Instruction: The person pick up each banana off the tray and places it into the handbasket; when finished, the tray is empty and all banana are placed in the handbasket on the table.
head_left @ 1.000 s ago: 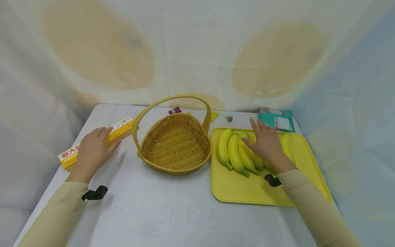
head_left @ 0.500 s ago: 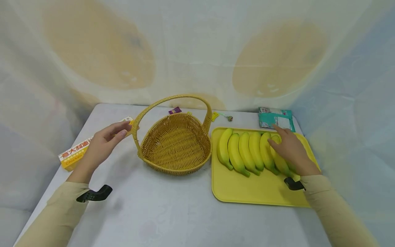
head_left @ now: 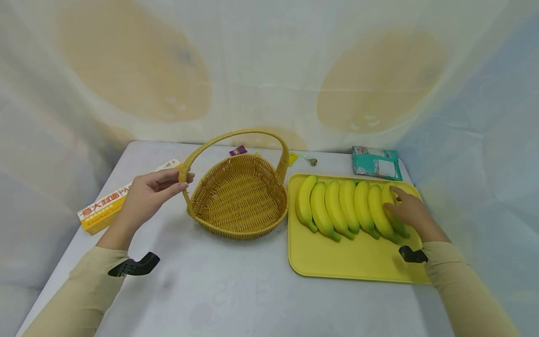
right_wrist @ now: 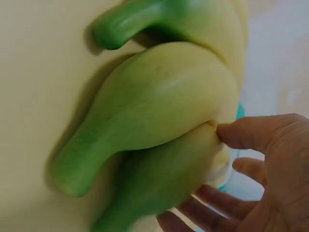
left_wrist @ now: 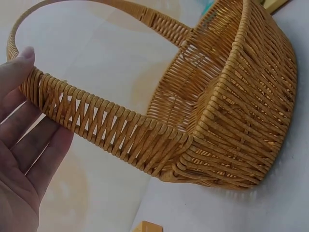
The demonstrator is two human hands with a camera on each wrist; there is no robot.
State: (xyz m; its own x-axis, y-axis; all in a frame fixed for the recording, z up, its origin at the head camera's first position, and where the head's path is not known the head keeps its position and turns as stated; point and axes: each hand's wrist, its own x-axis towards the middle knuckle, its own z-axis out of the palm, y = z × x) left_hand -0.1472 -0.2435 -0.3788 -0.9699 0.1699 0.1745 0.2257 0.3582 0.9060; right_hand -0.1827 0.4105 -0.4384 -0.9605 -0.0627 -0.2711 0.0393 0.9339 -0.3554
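Observation:
My left hand point(head_left: 148, 196) holds the side of the tall handle of a wicker basket point(head_left: 240, 230). In the left wrist view the thumb point(left_wrist: 18, 67) lies on one side of the handle point(left_wrist: 106, 123) and the fingers pass behind it. On the yellow tray point(head_left: 337, 257) several bananas lie in a row. My right hand point(head_left: 414, 213) grips the rightmost banana point(head_left: 389, 192) from its right side. The right wrist view has the thumb point(right_wrist: 241, 134) at the seam between this banana point(right_wrist: 169, 169) and its neighbour point(right_wrist: 154, 96), fingers on the far side.
A long yellow-and-white pasta box point(head_left: 105, 208) lies left of the basket, partly behind my left hand. Behind the basket are a purple wrapper point(head_left: 238, 150), a yellow wrapper point(head_left: 293, 159) and a lollipop point(head_left: 313, 162). A teal packet point(head_left: 376, 164) sits behind the tray.
My left hand has moved from over the pasta box to the right and taken hold of the basket handle. My right hand has moved right across the bananas and down onto the last one.

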